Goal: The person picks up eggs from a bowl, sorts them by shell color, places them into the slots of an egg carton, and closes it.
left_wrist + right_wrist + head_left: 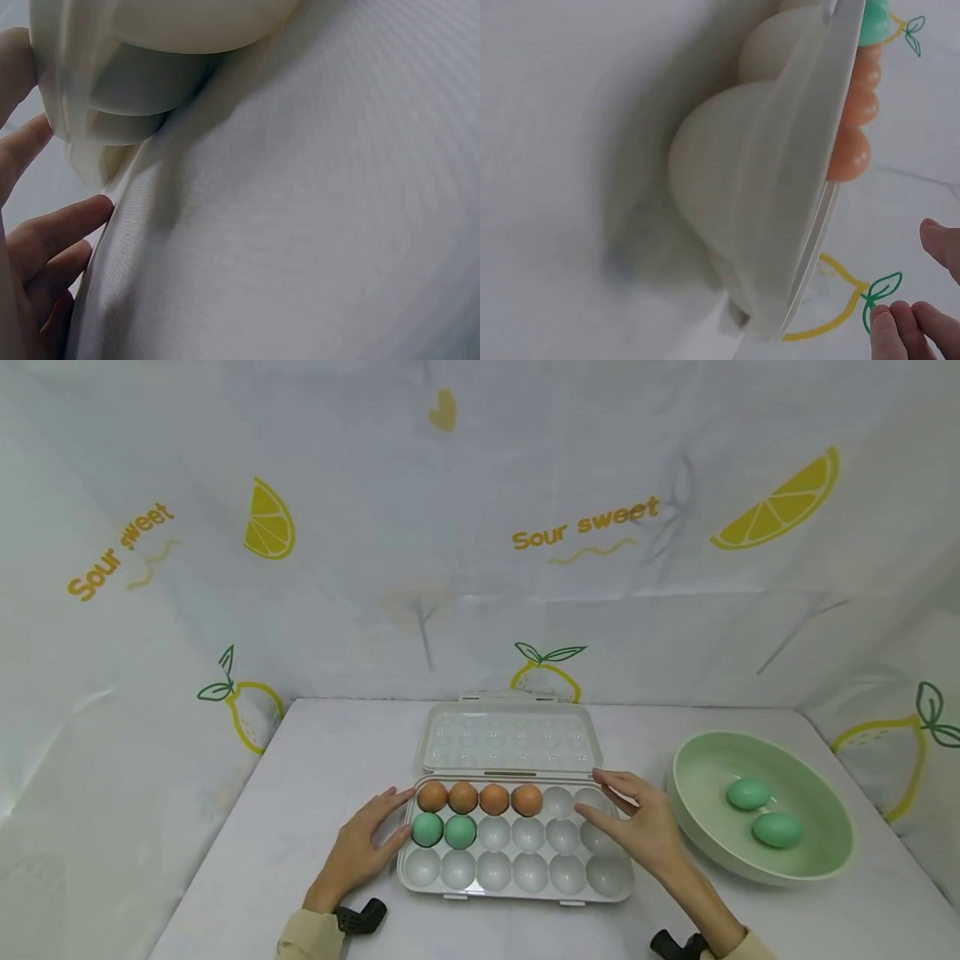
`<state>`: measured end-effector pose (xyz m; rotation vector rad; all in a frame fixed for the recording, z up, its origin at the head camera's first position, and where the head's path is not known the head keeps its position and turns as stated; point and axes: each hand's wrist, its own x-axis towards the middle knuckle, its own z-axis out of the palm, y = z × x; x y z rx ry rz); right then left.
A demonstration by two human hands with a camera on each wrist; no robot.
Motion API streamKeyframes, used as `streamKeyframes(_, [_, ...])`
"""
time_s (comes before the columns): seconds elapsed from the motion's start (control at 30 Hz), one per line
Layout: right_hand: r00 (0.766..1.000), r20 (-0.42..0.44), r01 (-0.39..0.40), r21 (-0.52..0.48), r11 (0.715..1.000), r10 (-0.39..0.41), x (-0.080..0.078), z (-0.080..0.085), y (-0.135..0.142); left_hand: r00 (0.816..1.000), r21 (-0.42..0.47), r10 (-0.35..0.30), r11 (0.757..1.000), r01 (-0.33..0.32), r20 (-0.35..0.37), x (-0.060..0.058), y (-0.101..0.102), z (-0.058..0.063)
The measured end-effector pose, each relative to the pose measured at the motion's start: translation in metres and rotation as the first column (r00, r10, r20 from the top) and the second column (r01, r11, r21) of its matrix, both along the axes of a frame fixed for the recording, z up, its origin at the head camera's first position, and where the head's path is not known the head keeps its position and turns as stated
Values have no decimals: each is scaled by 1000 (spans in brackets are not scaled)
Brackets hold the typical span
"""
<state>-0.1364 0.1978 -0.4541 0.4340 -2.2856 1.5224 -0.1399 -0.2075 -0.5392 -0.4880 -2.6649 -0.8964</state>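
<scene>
A white egg tray (528,892) lies on the table with its clear lid (513,735) folded back behind it. Several brown eggs (493,799) fill the left part of the tray's back row. Two green eggs (460,832) occupy the two leftmost cups of the middle row. My left hand (366,842) rests its thumb and fingers against the tray's left end. In the left wrist view, fingertips touch the tray's rim (64,90). Over the tray's right end is my right hand (643,822), thumb and fingers apart and holding nothing; the right wrist view shows its fingers (904,326) beyond the rim.
To the right of the tray stands a light green bowl (697,827) with two green eggs (777,830) in it. A white lemon-print cloth (480,560) hangs behind the table (315,752). Dark wrist devices (362,917) sit on both wrists.
</scene>
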Motion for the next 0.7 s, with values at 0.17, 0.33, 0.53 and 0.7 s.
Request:
streamKeyframes(0.17, [1000,-18,26,33,999,-25,0,1,17,1000,4,-1,1000,1,5,0,-1,-3])
streamKeyframes(0.33, [996,-14,88,104,991,-87,1,7,36,1000,9,-1,1000,1,4,-1,-1,-3])
streamKeyframes(0.53, [990,1,139,185,973,-142,3,12,64,1000,7,-5,1000,5,3,-1,-1,-2])
streamKeyframes(0.7, [985,16,162,217,963,-170,3,13,89,1000,8,-3,1000,3,6,0,0,-1])
